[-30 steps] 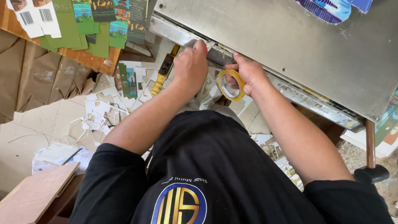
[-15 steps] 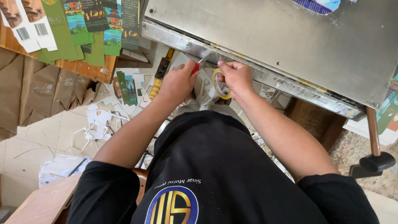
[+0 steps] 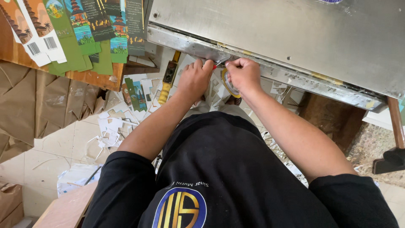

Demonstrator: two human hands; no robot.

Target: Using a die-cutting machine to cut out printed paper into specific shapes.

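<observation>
Both hands are at the lower front edge of a large grey metal plate [image 3: 295, 38], a little apart from each other. My left hand [image 3: 194, 79] is closed around a small tool with a red part [image 3: 215, 66], whose tip touches the plate's edge. My right hand [image 3: 243, 74] is closed, its fingers pinched at the same edge. A yellow roll of tape [image 3: 228, 85] hangs under it. Whether a strip of tape runs onto the plate is hidden by the fingers.
Printed green cardboard sleeves [image 3: 80, 33] lie on a wooden table [image 3: 90, 79] at upper left. A yellow and black tool [image 3: 168, 79] and paper scraps [image 3: 112, 126] lie on the tiled floor below. Brown paper [image 3: 29, 105] is at left, a wooden handle [image 3: 395, 122] at right.
Both hands rose to the plate's edge and came closer together. The tape roll, held up in the right fingers before, now hangs under that hand.
</observation>
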